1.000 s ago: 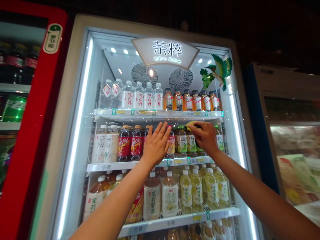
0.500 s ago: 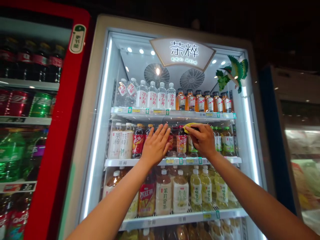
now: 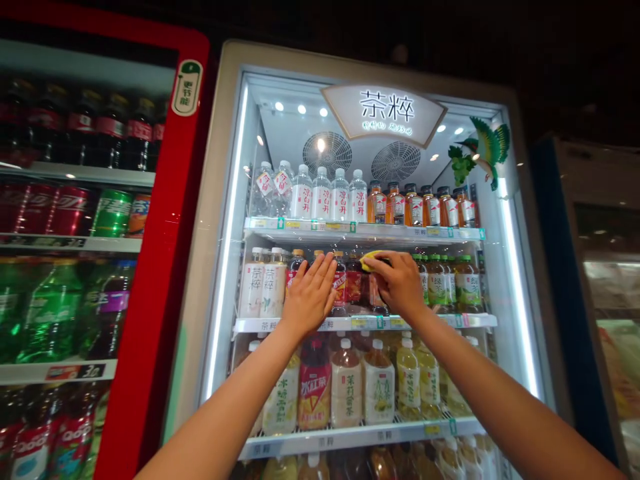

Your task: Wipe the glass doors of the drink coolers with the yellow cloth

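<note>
My left hand [image 3: 311,293] lies against the glass door [image 3: 340,243] of a lit drinks fridge, palm forward and fingers stretched out, holding nothing. To its right, my right hand [image 3: 400,283] grips a small yellow cloth [image 3: 369,258], pinched between thumb and fingers and held at the glass. Part of the cloth is hidden by the fingers. Behind the door, level with both hands, stands the middle shelf [image 3: 320,325] with red-labelled tea bottles [image 3: 354,280] and green-capped bottles [image 3: 467,280].
A red-framed fridge [image 3: 150,300] with cola bottles and cans stands at the left. On the door, a fan-shaped sign [image 3: 345,117] and a bird decoration [image 3: 485,150] sit near the top. Another cabinet [image 3: 590,187] is at the right.
The view has shifted, so the fridges appear farther right. Against the shelves behind, both hands have moved left, with the cloth still in my right hand.
</note>
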Tool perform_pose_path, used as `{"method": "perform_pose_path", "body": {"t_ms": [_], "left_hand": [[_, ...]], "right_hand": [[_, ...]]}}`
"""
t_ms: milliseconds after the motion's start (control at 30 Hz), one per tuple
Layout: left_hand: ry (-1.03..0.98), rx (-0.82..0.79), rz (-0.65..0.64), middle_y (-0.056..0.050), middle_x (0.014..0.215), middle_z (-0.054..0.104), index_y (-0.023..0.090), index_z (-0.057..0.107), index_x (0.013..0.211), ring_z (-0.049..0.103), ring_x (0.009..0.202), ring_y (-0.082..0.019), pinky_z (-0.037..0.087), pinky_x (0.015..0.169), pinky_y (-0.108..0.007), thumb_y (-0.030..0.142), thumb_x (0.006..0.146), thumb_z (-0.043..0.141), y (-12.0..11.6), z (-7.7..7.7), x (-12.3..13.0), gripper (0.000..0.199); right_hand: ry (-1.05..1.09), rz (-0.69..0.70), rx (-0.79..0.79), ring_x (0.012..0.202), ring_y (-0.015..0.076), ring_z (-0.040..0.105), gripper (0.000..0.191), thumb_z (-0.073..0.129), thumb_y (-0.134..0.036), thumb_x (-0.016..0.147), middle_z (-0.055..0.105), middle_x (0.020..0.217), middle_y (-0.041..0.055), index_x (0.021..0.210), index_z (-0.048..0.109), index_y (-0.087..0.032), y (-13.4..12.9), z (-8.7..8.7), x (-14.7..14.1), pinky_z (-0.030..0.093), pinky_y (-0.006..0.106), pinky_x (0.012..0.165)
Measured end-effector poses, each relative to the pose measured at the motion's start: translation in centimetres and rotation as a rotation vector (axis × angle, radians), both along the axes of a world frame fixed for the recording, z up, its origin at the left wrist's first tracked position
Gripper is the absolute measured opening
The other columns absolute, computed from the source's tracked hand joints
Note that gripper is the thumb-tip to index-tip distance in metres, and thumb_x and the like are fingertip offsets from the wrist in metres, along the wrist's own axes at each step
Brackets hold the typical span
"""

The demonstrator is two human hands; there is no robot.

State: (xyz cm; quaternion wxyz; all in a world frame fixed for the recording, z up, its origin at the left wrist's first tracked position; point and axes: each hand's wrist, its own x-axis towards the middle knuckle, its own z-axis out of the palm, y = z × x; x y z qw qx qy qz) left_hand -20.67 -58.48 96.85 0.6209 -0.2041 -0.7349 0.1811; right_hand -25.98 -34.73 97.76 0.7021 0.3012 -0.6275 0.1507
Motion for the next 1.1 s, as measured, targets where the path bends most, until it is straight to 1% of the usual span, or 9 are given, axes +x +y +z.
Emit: {"method": "perform_pose_path", "body": {"t_ms": [133,233,333,500,600,767,867,1000,1100], "left_hand": [[0.016,0.01,0.003,-0.012,0.166,0.034,0.015,0.023,0.163,0.028,0.156,-0.026,0.023,0.128,-0.048,0.031,0.102,0.045,-1.9,0.3,0.4,0.066],[0.025,0.042,0.019,-0.012,0.165,0.035,0.016,0.024,0.162,0.029,0.155,-0.027,0.02,0.128,-0.052,0.033,0.103,0.044,-3.0,0.3,0.8,0.065],[0.017,0.052,0.024,-0.013,0.166,0.033,0.015,0.025,0.162,0.029,0.155,-0.028,0.022,0.128,-0.053,0.032,0.103,0.044,-3.8,0.0,1.1,0.065],[0.002,0.044,0.021,-0.014,0.167,0.031,0.011,0.03,0.159,0.028,0.156,-0.028,0.024,0.127,-0.051,0.033,0.103,0.043,-5.1,-0.9,1.6,0.061],[0.006,0.032,0.015,-0.014,0.166,0.033,0.011,0.031,0.159,0.026,0.156,-0.027,0.024,0.128,-0.048,0.032,0.103,0.044,-6.2,-1.5,1.9,0.061],[0.015,0.027,0.019,-0.013,0.166,0.033,0.014,0.027,0.161,0.026,0.156,-0.027,0.023,0.128,-0.049,0.032,0.102,0.046,-8.4,-2.0,2.5,0.064],[0.021,0.041,0.016,-0.014,0.166,0.031,0.014,0.018,0.164,0.025,0.156,-0.028,0.023,0.128,-0.05,0.032,0.102,0.047,-9.4,-2.2,3.0,0.071],[0.029,0.08,0.032,-0.014,0.167,0.03,0.015,0.015,0.164,0.027,0.156,-0.029,0.021,0.128,-0.052,0.035,0.102,0.047,-10.4,-2.4,3.5,0.072],[0.015,0.088,0.056,-0.015,0.167,0.031,0.014,0.02,0.163,0.026,0.156,-0.029,0.02,0.128,-0.054,0.037,0.103,0.046,-11.0,-2.4,3.9,0.07]], "right_hand": [[0.005,-0.014,-0.248,0.099,0.0285,0.052,0.029,0.057,-0.019,0.094,0.066,0.114,0.0108,0.117,0.074,-0.027,-2.0,3.6,0.0,0.041,0.041,0.083],[0.01,-0.068,-0.247,0.101,0.0292,0.051,0.03,0.055,-0.019,0.096,0.066,0.116,0.0111,0.12,0.072,-0.028,-6.0,5.4,0.7,0.039,0.041,0.083],[0.001,-0.097,-0.138,0.105,0.0279,0.052,0.031,0.056,-0.021,0.098,0.067,0.12,0.0091,0.124,0.07,-0.031,-8.4,3.7,1.8,0.039,0.039,0.084],[0.02,-0.108,0.126,0.105,0.0246,0.052,0.03,0.059,-0.02,0.098,0.07,0.118,0.005,0.122,0.072,-0.033,-6.6,-0.5,2.4,0.04,0.037,0.086],[0.018,-0.082,-0.023,0.1,0.0251,0.052,0.027,0.06,-0.021,0.096,0.069,0.114,0.0063,0.117,0.073,-0.031,-6.5,1.2,2.0,0.04,0.037,0.083],[0.0,-0.045,-0.249,0.101,0.0288,0.051,0.029,0.058,-0.02,0.095,0.065,0.119,0.0101,0.118,0.073,-0.029,-11.7,5.7,2.3,0.039,0.04,0.082],[-0.012,-0.02,-0.092,0.106,0.028,0.051,0.03,0.057,-0.022,0.097,0.065,0.122,0.0088,0.122,0.071,-0.031,-13.3,4.4,3.1,0.038,0.04,0.085],[-0.013,0.029,0.187,0.106,0.0244,0.053,0.029,0.057,-0.023,0.098,0.069,0.12,0.0042,0.122,0.071,-0.035,-11.9,1.7,3.6,0.039,0.037,0.086],[-0.019,0.09,0.031,0.103,0.0247,0.055,0.025,0.061,-0.022,0.094,0.071,0.116,0.0045,0.116,0.072,-0.03,-12.2,2.9,3.4,0.038,0.037,0.085]]}}
